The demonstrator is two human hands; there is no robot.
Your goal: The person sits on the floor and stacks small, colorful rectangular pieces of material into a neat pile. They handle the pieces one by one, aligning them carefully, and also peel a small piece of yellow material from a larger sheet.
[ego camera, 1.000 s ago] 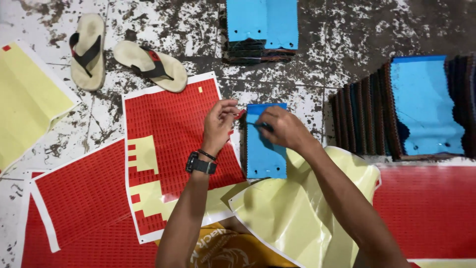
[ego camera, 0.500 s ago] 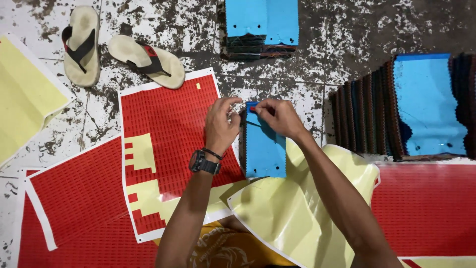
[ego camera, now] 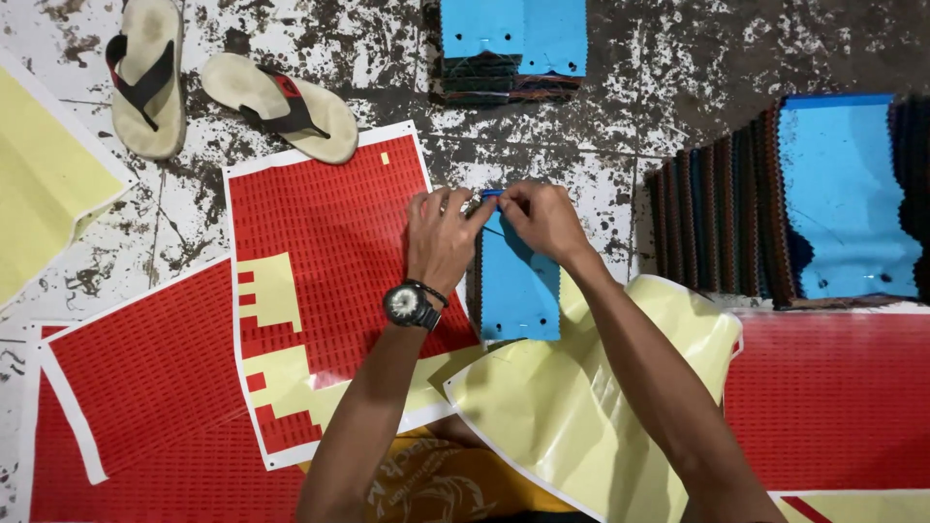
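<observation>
I see both hands pinched on the top edge of the blue fabric swatch (ego camera: 518, 286) lying on the floor: left hand (ego camera: 441, 237), right hand (ego camera: 542, 218). It looks light, limp; best held by that edge.

- Blue swatch (ego camera: 519, 291): matt cloth.
- Red sticker sheet (ego camera: 329, 252): glossy paper.
- Yellow backing sheet (ego camera: 581, 397): smooth, shiny.
- Floor (ego camera: 601, 126): rough, paint-flecked concrete.

A blue fabric swatch stack (ego camera: 518, 291) lies flat on the floor — upright rectangle, top edge pinched by fingers.
</observation>
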